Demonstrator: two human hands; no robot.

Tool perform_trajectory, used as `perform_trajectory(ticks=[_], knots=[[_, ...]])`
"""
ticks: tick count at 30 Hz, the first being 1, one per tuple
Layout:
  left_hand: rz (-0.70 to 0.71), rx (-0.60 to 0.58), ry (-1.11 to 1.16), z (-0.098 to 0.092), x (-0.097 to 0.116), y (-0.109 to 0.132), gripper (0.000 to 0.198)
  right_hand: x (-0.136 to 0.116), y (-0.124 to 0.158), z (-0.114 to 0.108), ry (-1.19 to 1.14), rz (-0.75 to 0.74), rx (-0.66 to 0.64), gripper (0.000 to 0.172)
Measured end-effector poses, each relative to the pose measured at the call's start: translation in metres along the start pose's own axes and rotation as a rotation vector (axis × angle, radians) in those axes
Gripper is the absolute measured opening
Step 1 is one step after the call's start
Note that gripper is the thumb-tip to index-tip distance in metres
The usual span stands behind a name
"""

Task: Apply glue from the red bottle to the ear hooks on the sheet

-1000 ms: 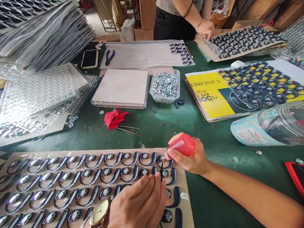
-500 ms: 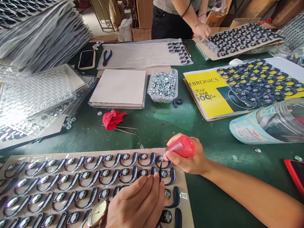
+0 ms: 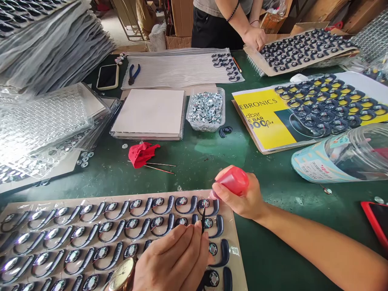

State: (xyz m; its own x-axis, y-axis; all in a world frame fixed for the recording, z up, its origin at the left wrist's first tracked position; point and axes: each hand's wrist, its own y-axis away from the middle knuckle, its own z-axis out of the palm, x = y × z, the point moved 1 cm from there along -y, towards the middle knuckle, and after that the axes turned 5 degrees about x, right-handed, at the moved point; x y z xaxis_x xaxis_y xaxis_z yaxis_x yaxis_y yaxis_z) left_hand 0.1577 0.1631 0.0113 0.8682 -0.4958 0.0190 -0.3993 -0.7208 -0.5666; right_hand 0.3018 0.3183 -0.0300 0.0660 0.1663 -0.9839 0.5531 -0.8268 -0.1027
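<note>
Gripping the red bottle tilted, presumably to aim its nozzle, the right hand hangs beside the curved part at the board corner, where the left hand pinches a dark pointed tool.

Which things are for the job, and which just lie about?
Seemingly for the job:
- red translucent squeeze bottle, right hand
- thin black pointed tool, left hand
- dark curved plastic pieces on brown sheet

Probably lying about:
- black rectangular phone
- blue-handled pliers
- crumpled red scrap

Earpieces on card, perhaps washers in tub
</note>
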Motion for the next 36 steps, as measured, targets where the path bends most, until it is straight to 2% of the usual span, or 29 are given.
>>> perform_trajectory(ticks=[7,13,16,20,23,29,33,36], knots=[[-0.018,-0.004,0.005,0.001,0.0,0.002,0.019,0.002,0.001,0.002,0.008,0.01,-0.022,0.018],[-0.117,0.103,0.063,0.01,0.002,0.013,0.025,-0.003,-0.002,-0.003,0.003,0.003,-0.028,0.022],[-0.161,0.088,0.132,0.007,-0.003,0.01,0.021,-0.002,-0.001,-0.003,-0.007,0.012,-0.025,0.022],[-0.121,0.012,0.189,-0.001,-0.012,-0.003,0.019,-0.001,0.0,-0.002,-0.038,0.009,-0.018,0.023],[-0.128,0.008,0.236,-0.004,-0.015,-0.006,0.019,-0.002,0.0,-0.002,-0.04,0.02,-0.028,0.024],[-0.242,0.049,0.365,-0.002,-0.023,-0.004,0.022,0.0,0.003,-0.001,-0.025,0.042,-0.064,0.021],[-0.342,0.048,0.438,-0.002,-0.033,-0.006,0.019,-0.001,0.005,0.0,-0.006,-0.069,-0.06,0.021],[-0.402,0.087,0.458,-0.003,-0.037,-0.006,0.019,-0.004,0.004,-0.003,-0.132,-0.032,-0.036,0.019]])
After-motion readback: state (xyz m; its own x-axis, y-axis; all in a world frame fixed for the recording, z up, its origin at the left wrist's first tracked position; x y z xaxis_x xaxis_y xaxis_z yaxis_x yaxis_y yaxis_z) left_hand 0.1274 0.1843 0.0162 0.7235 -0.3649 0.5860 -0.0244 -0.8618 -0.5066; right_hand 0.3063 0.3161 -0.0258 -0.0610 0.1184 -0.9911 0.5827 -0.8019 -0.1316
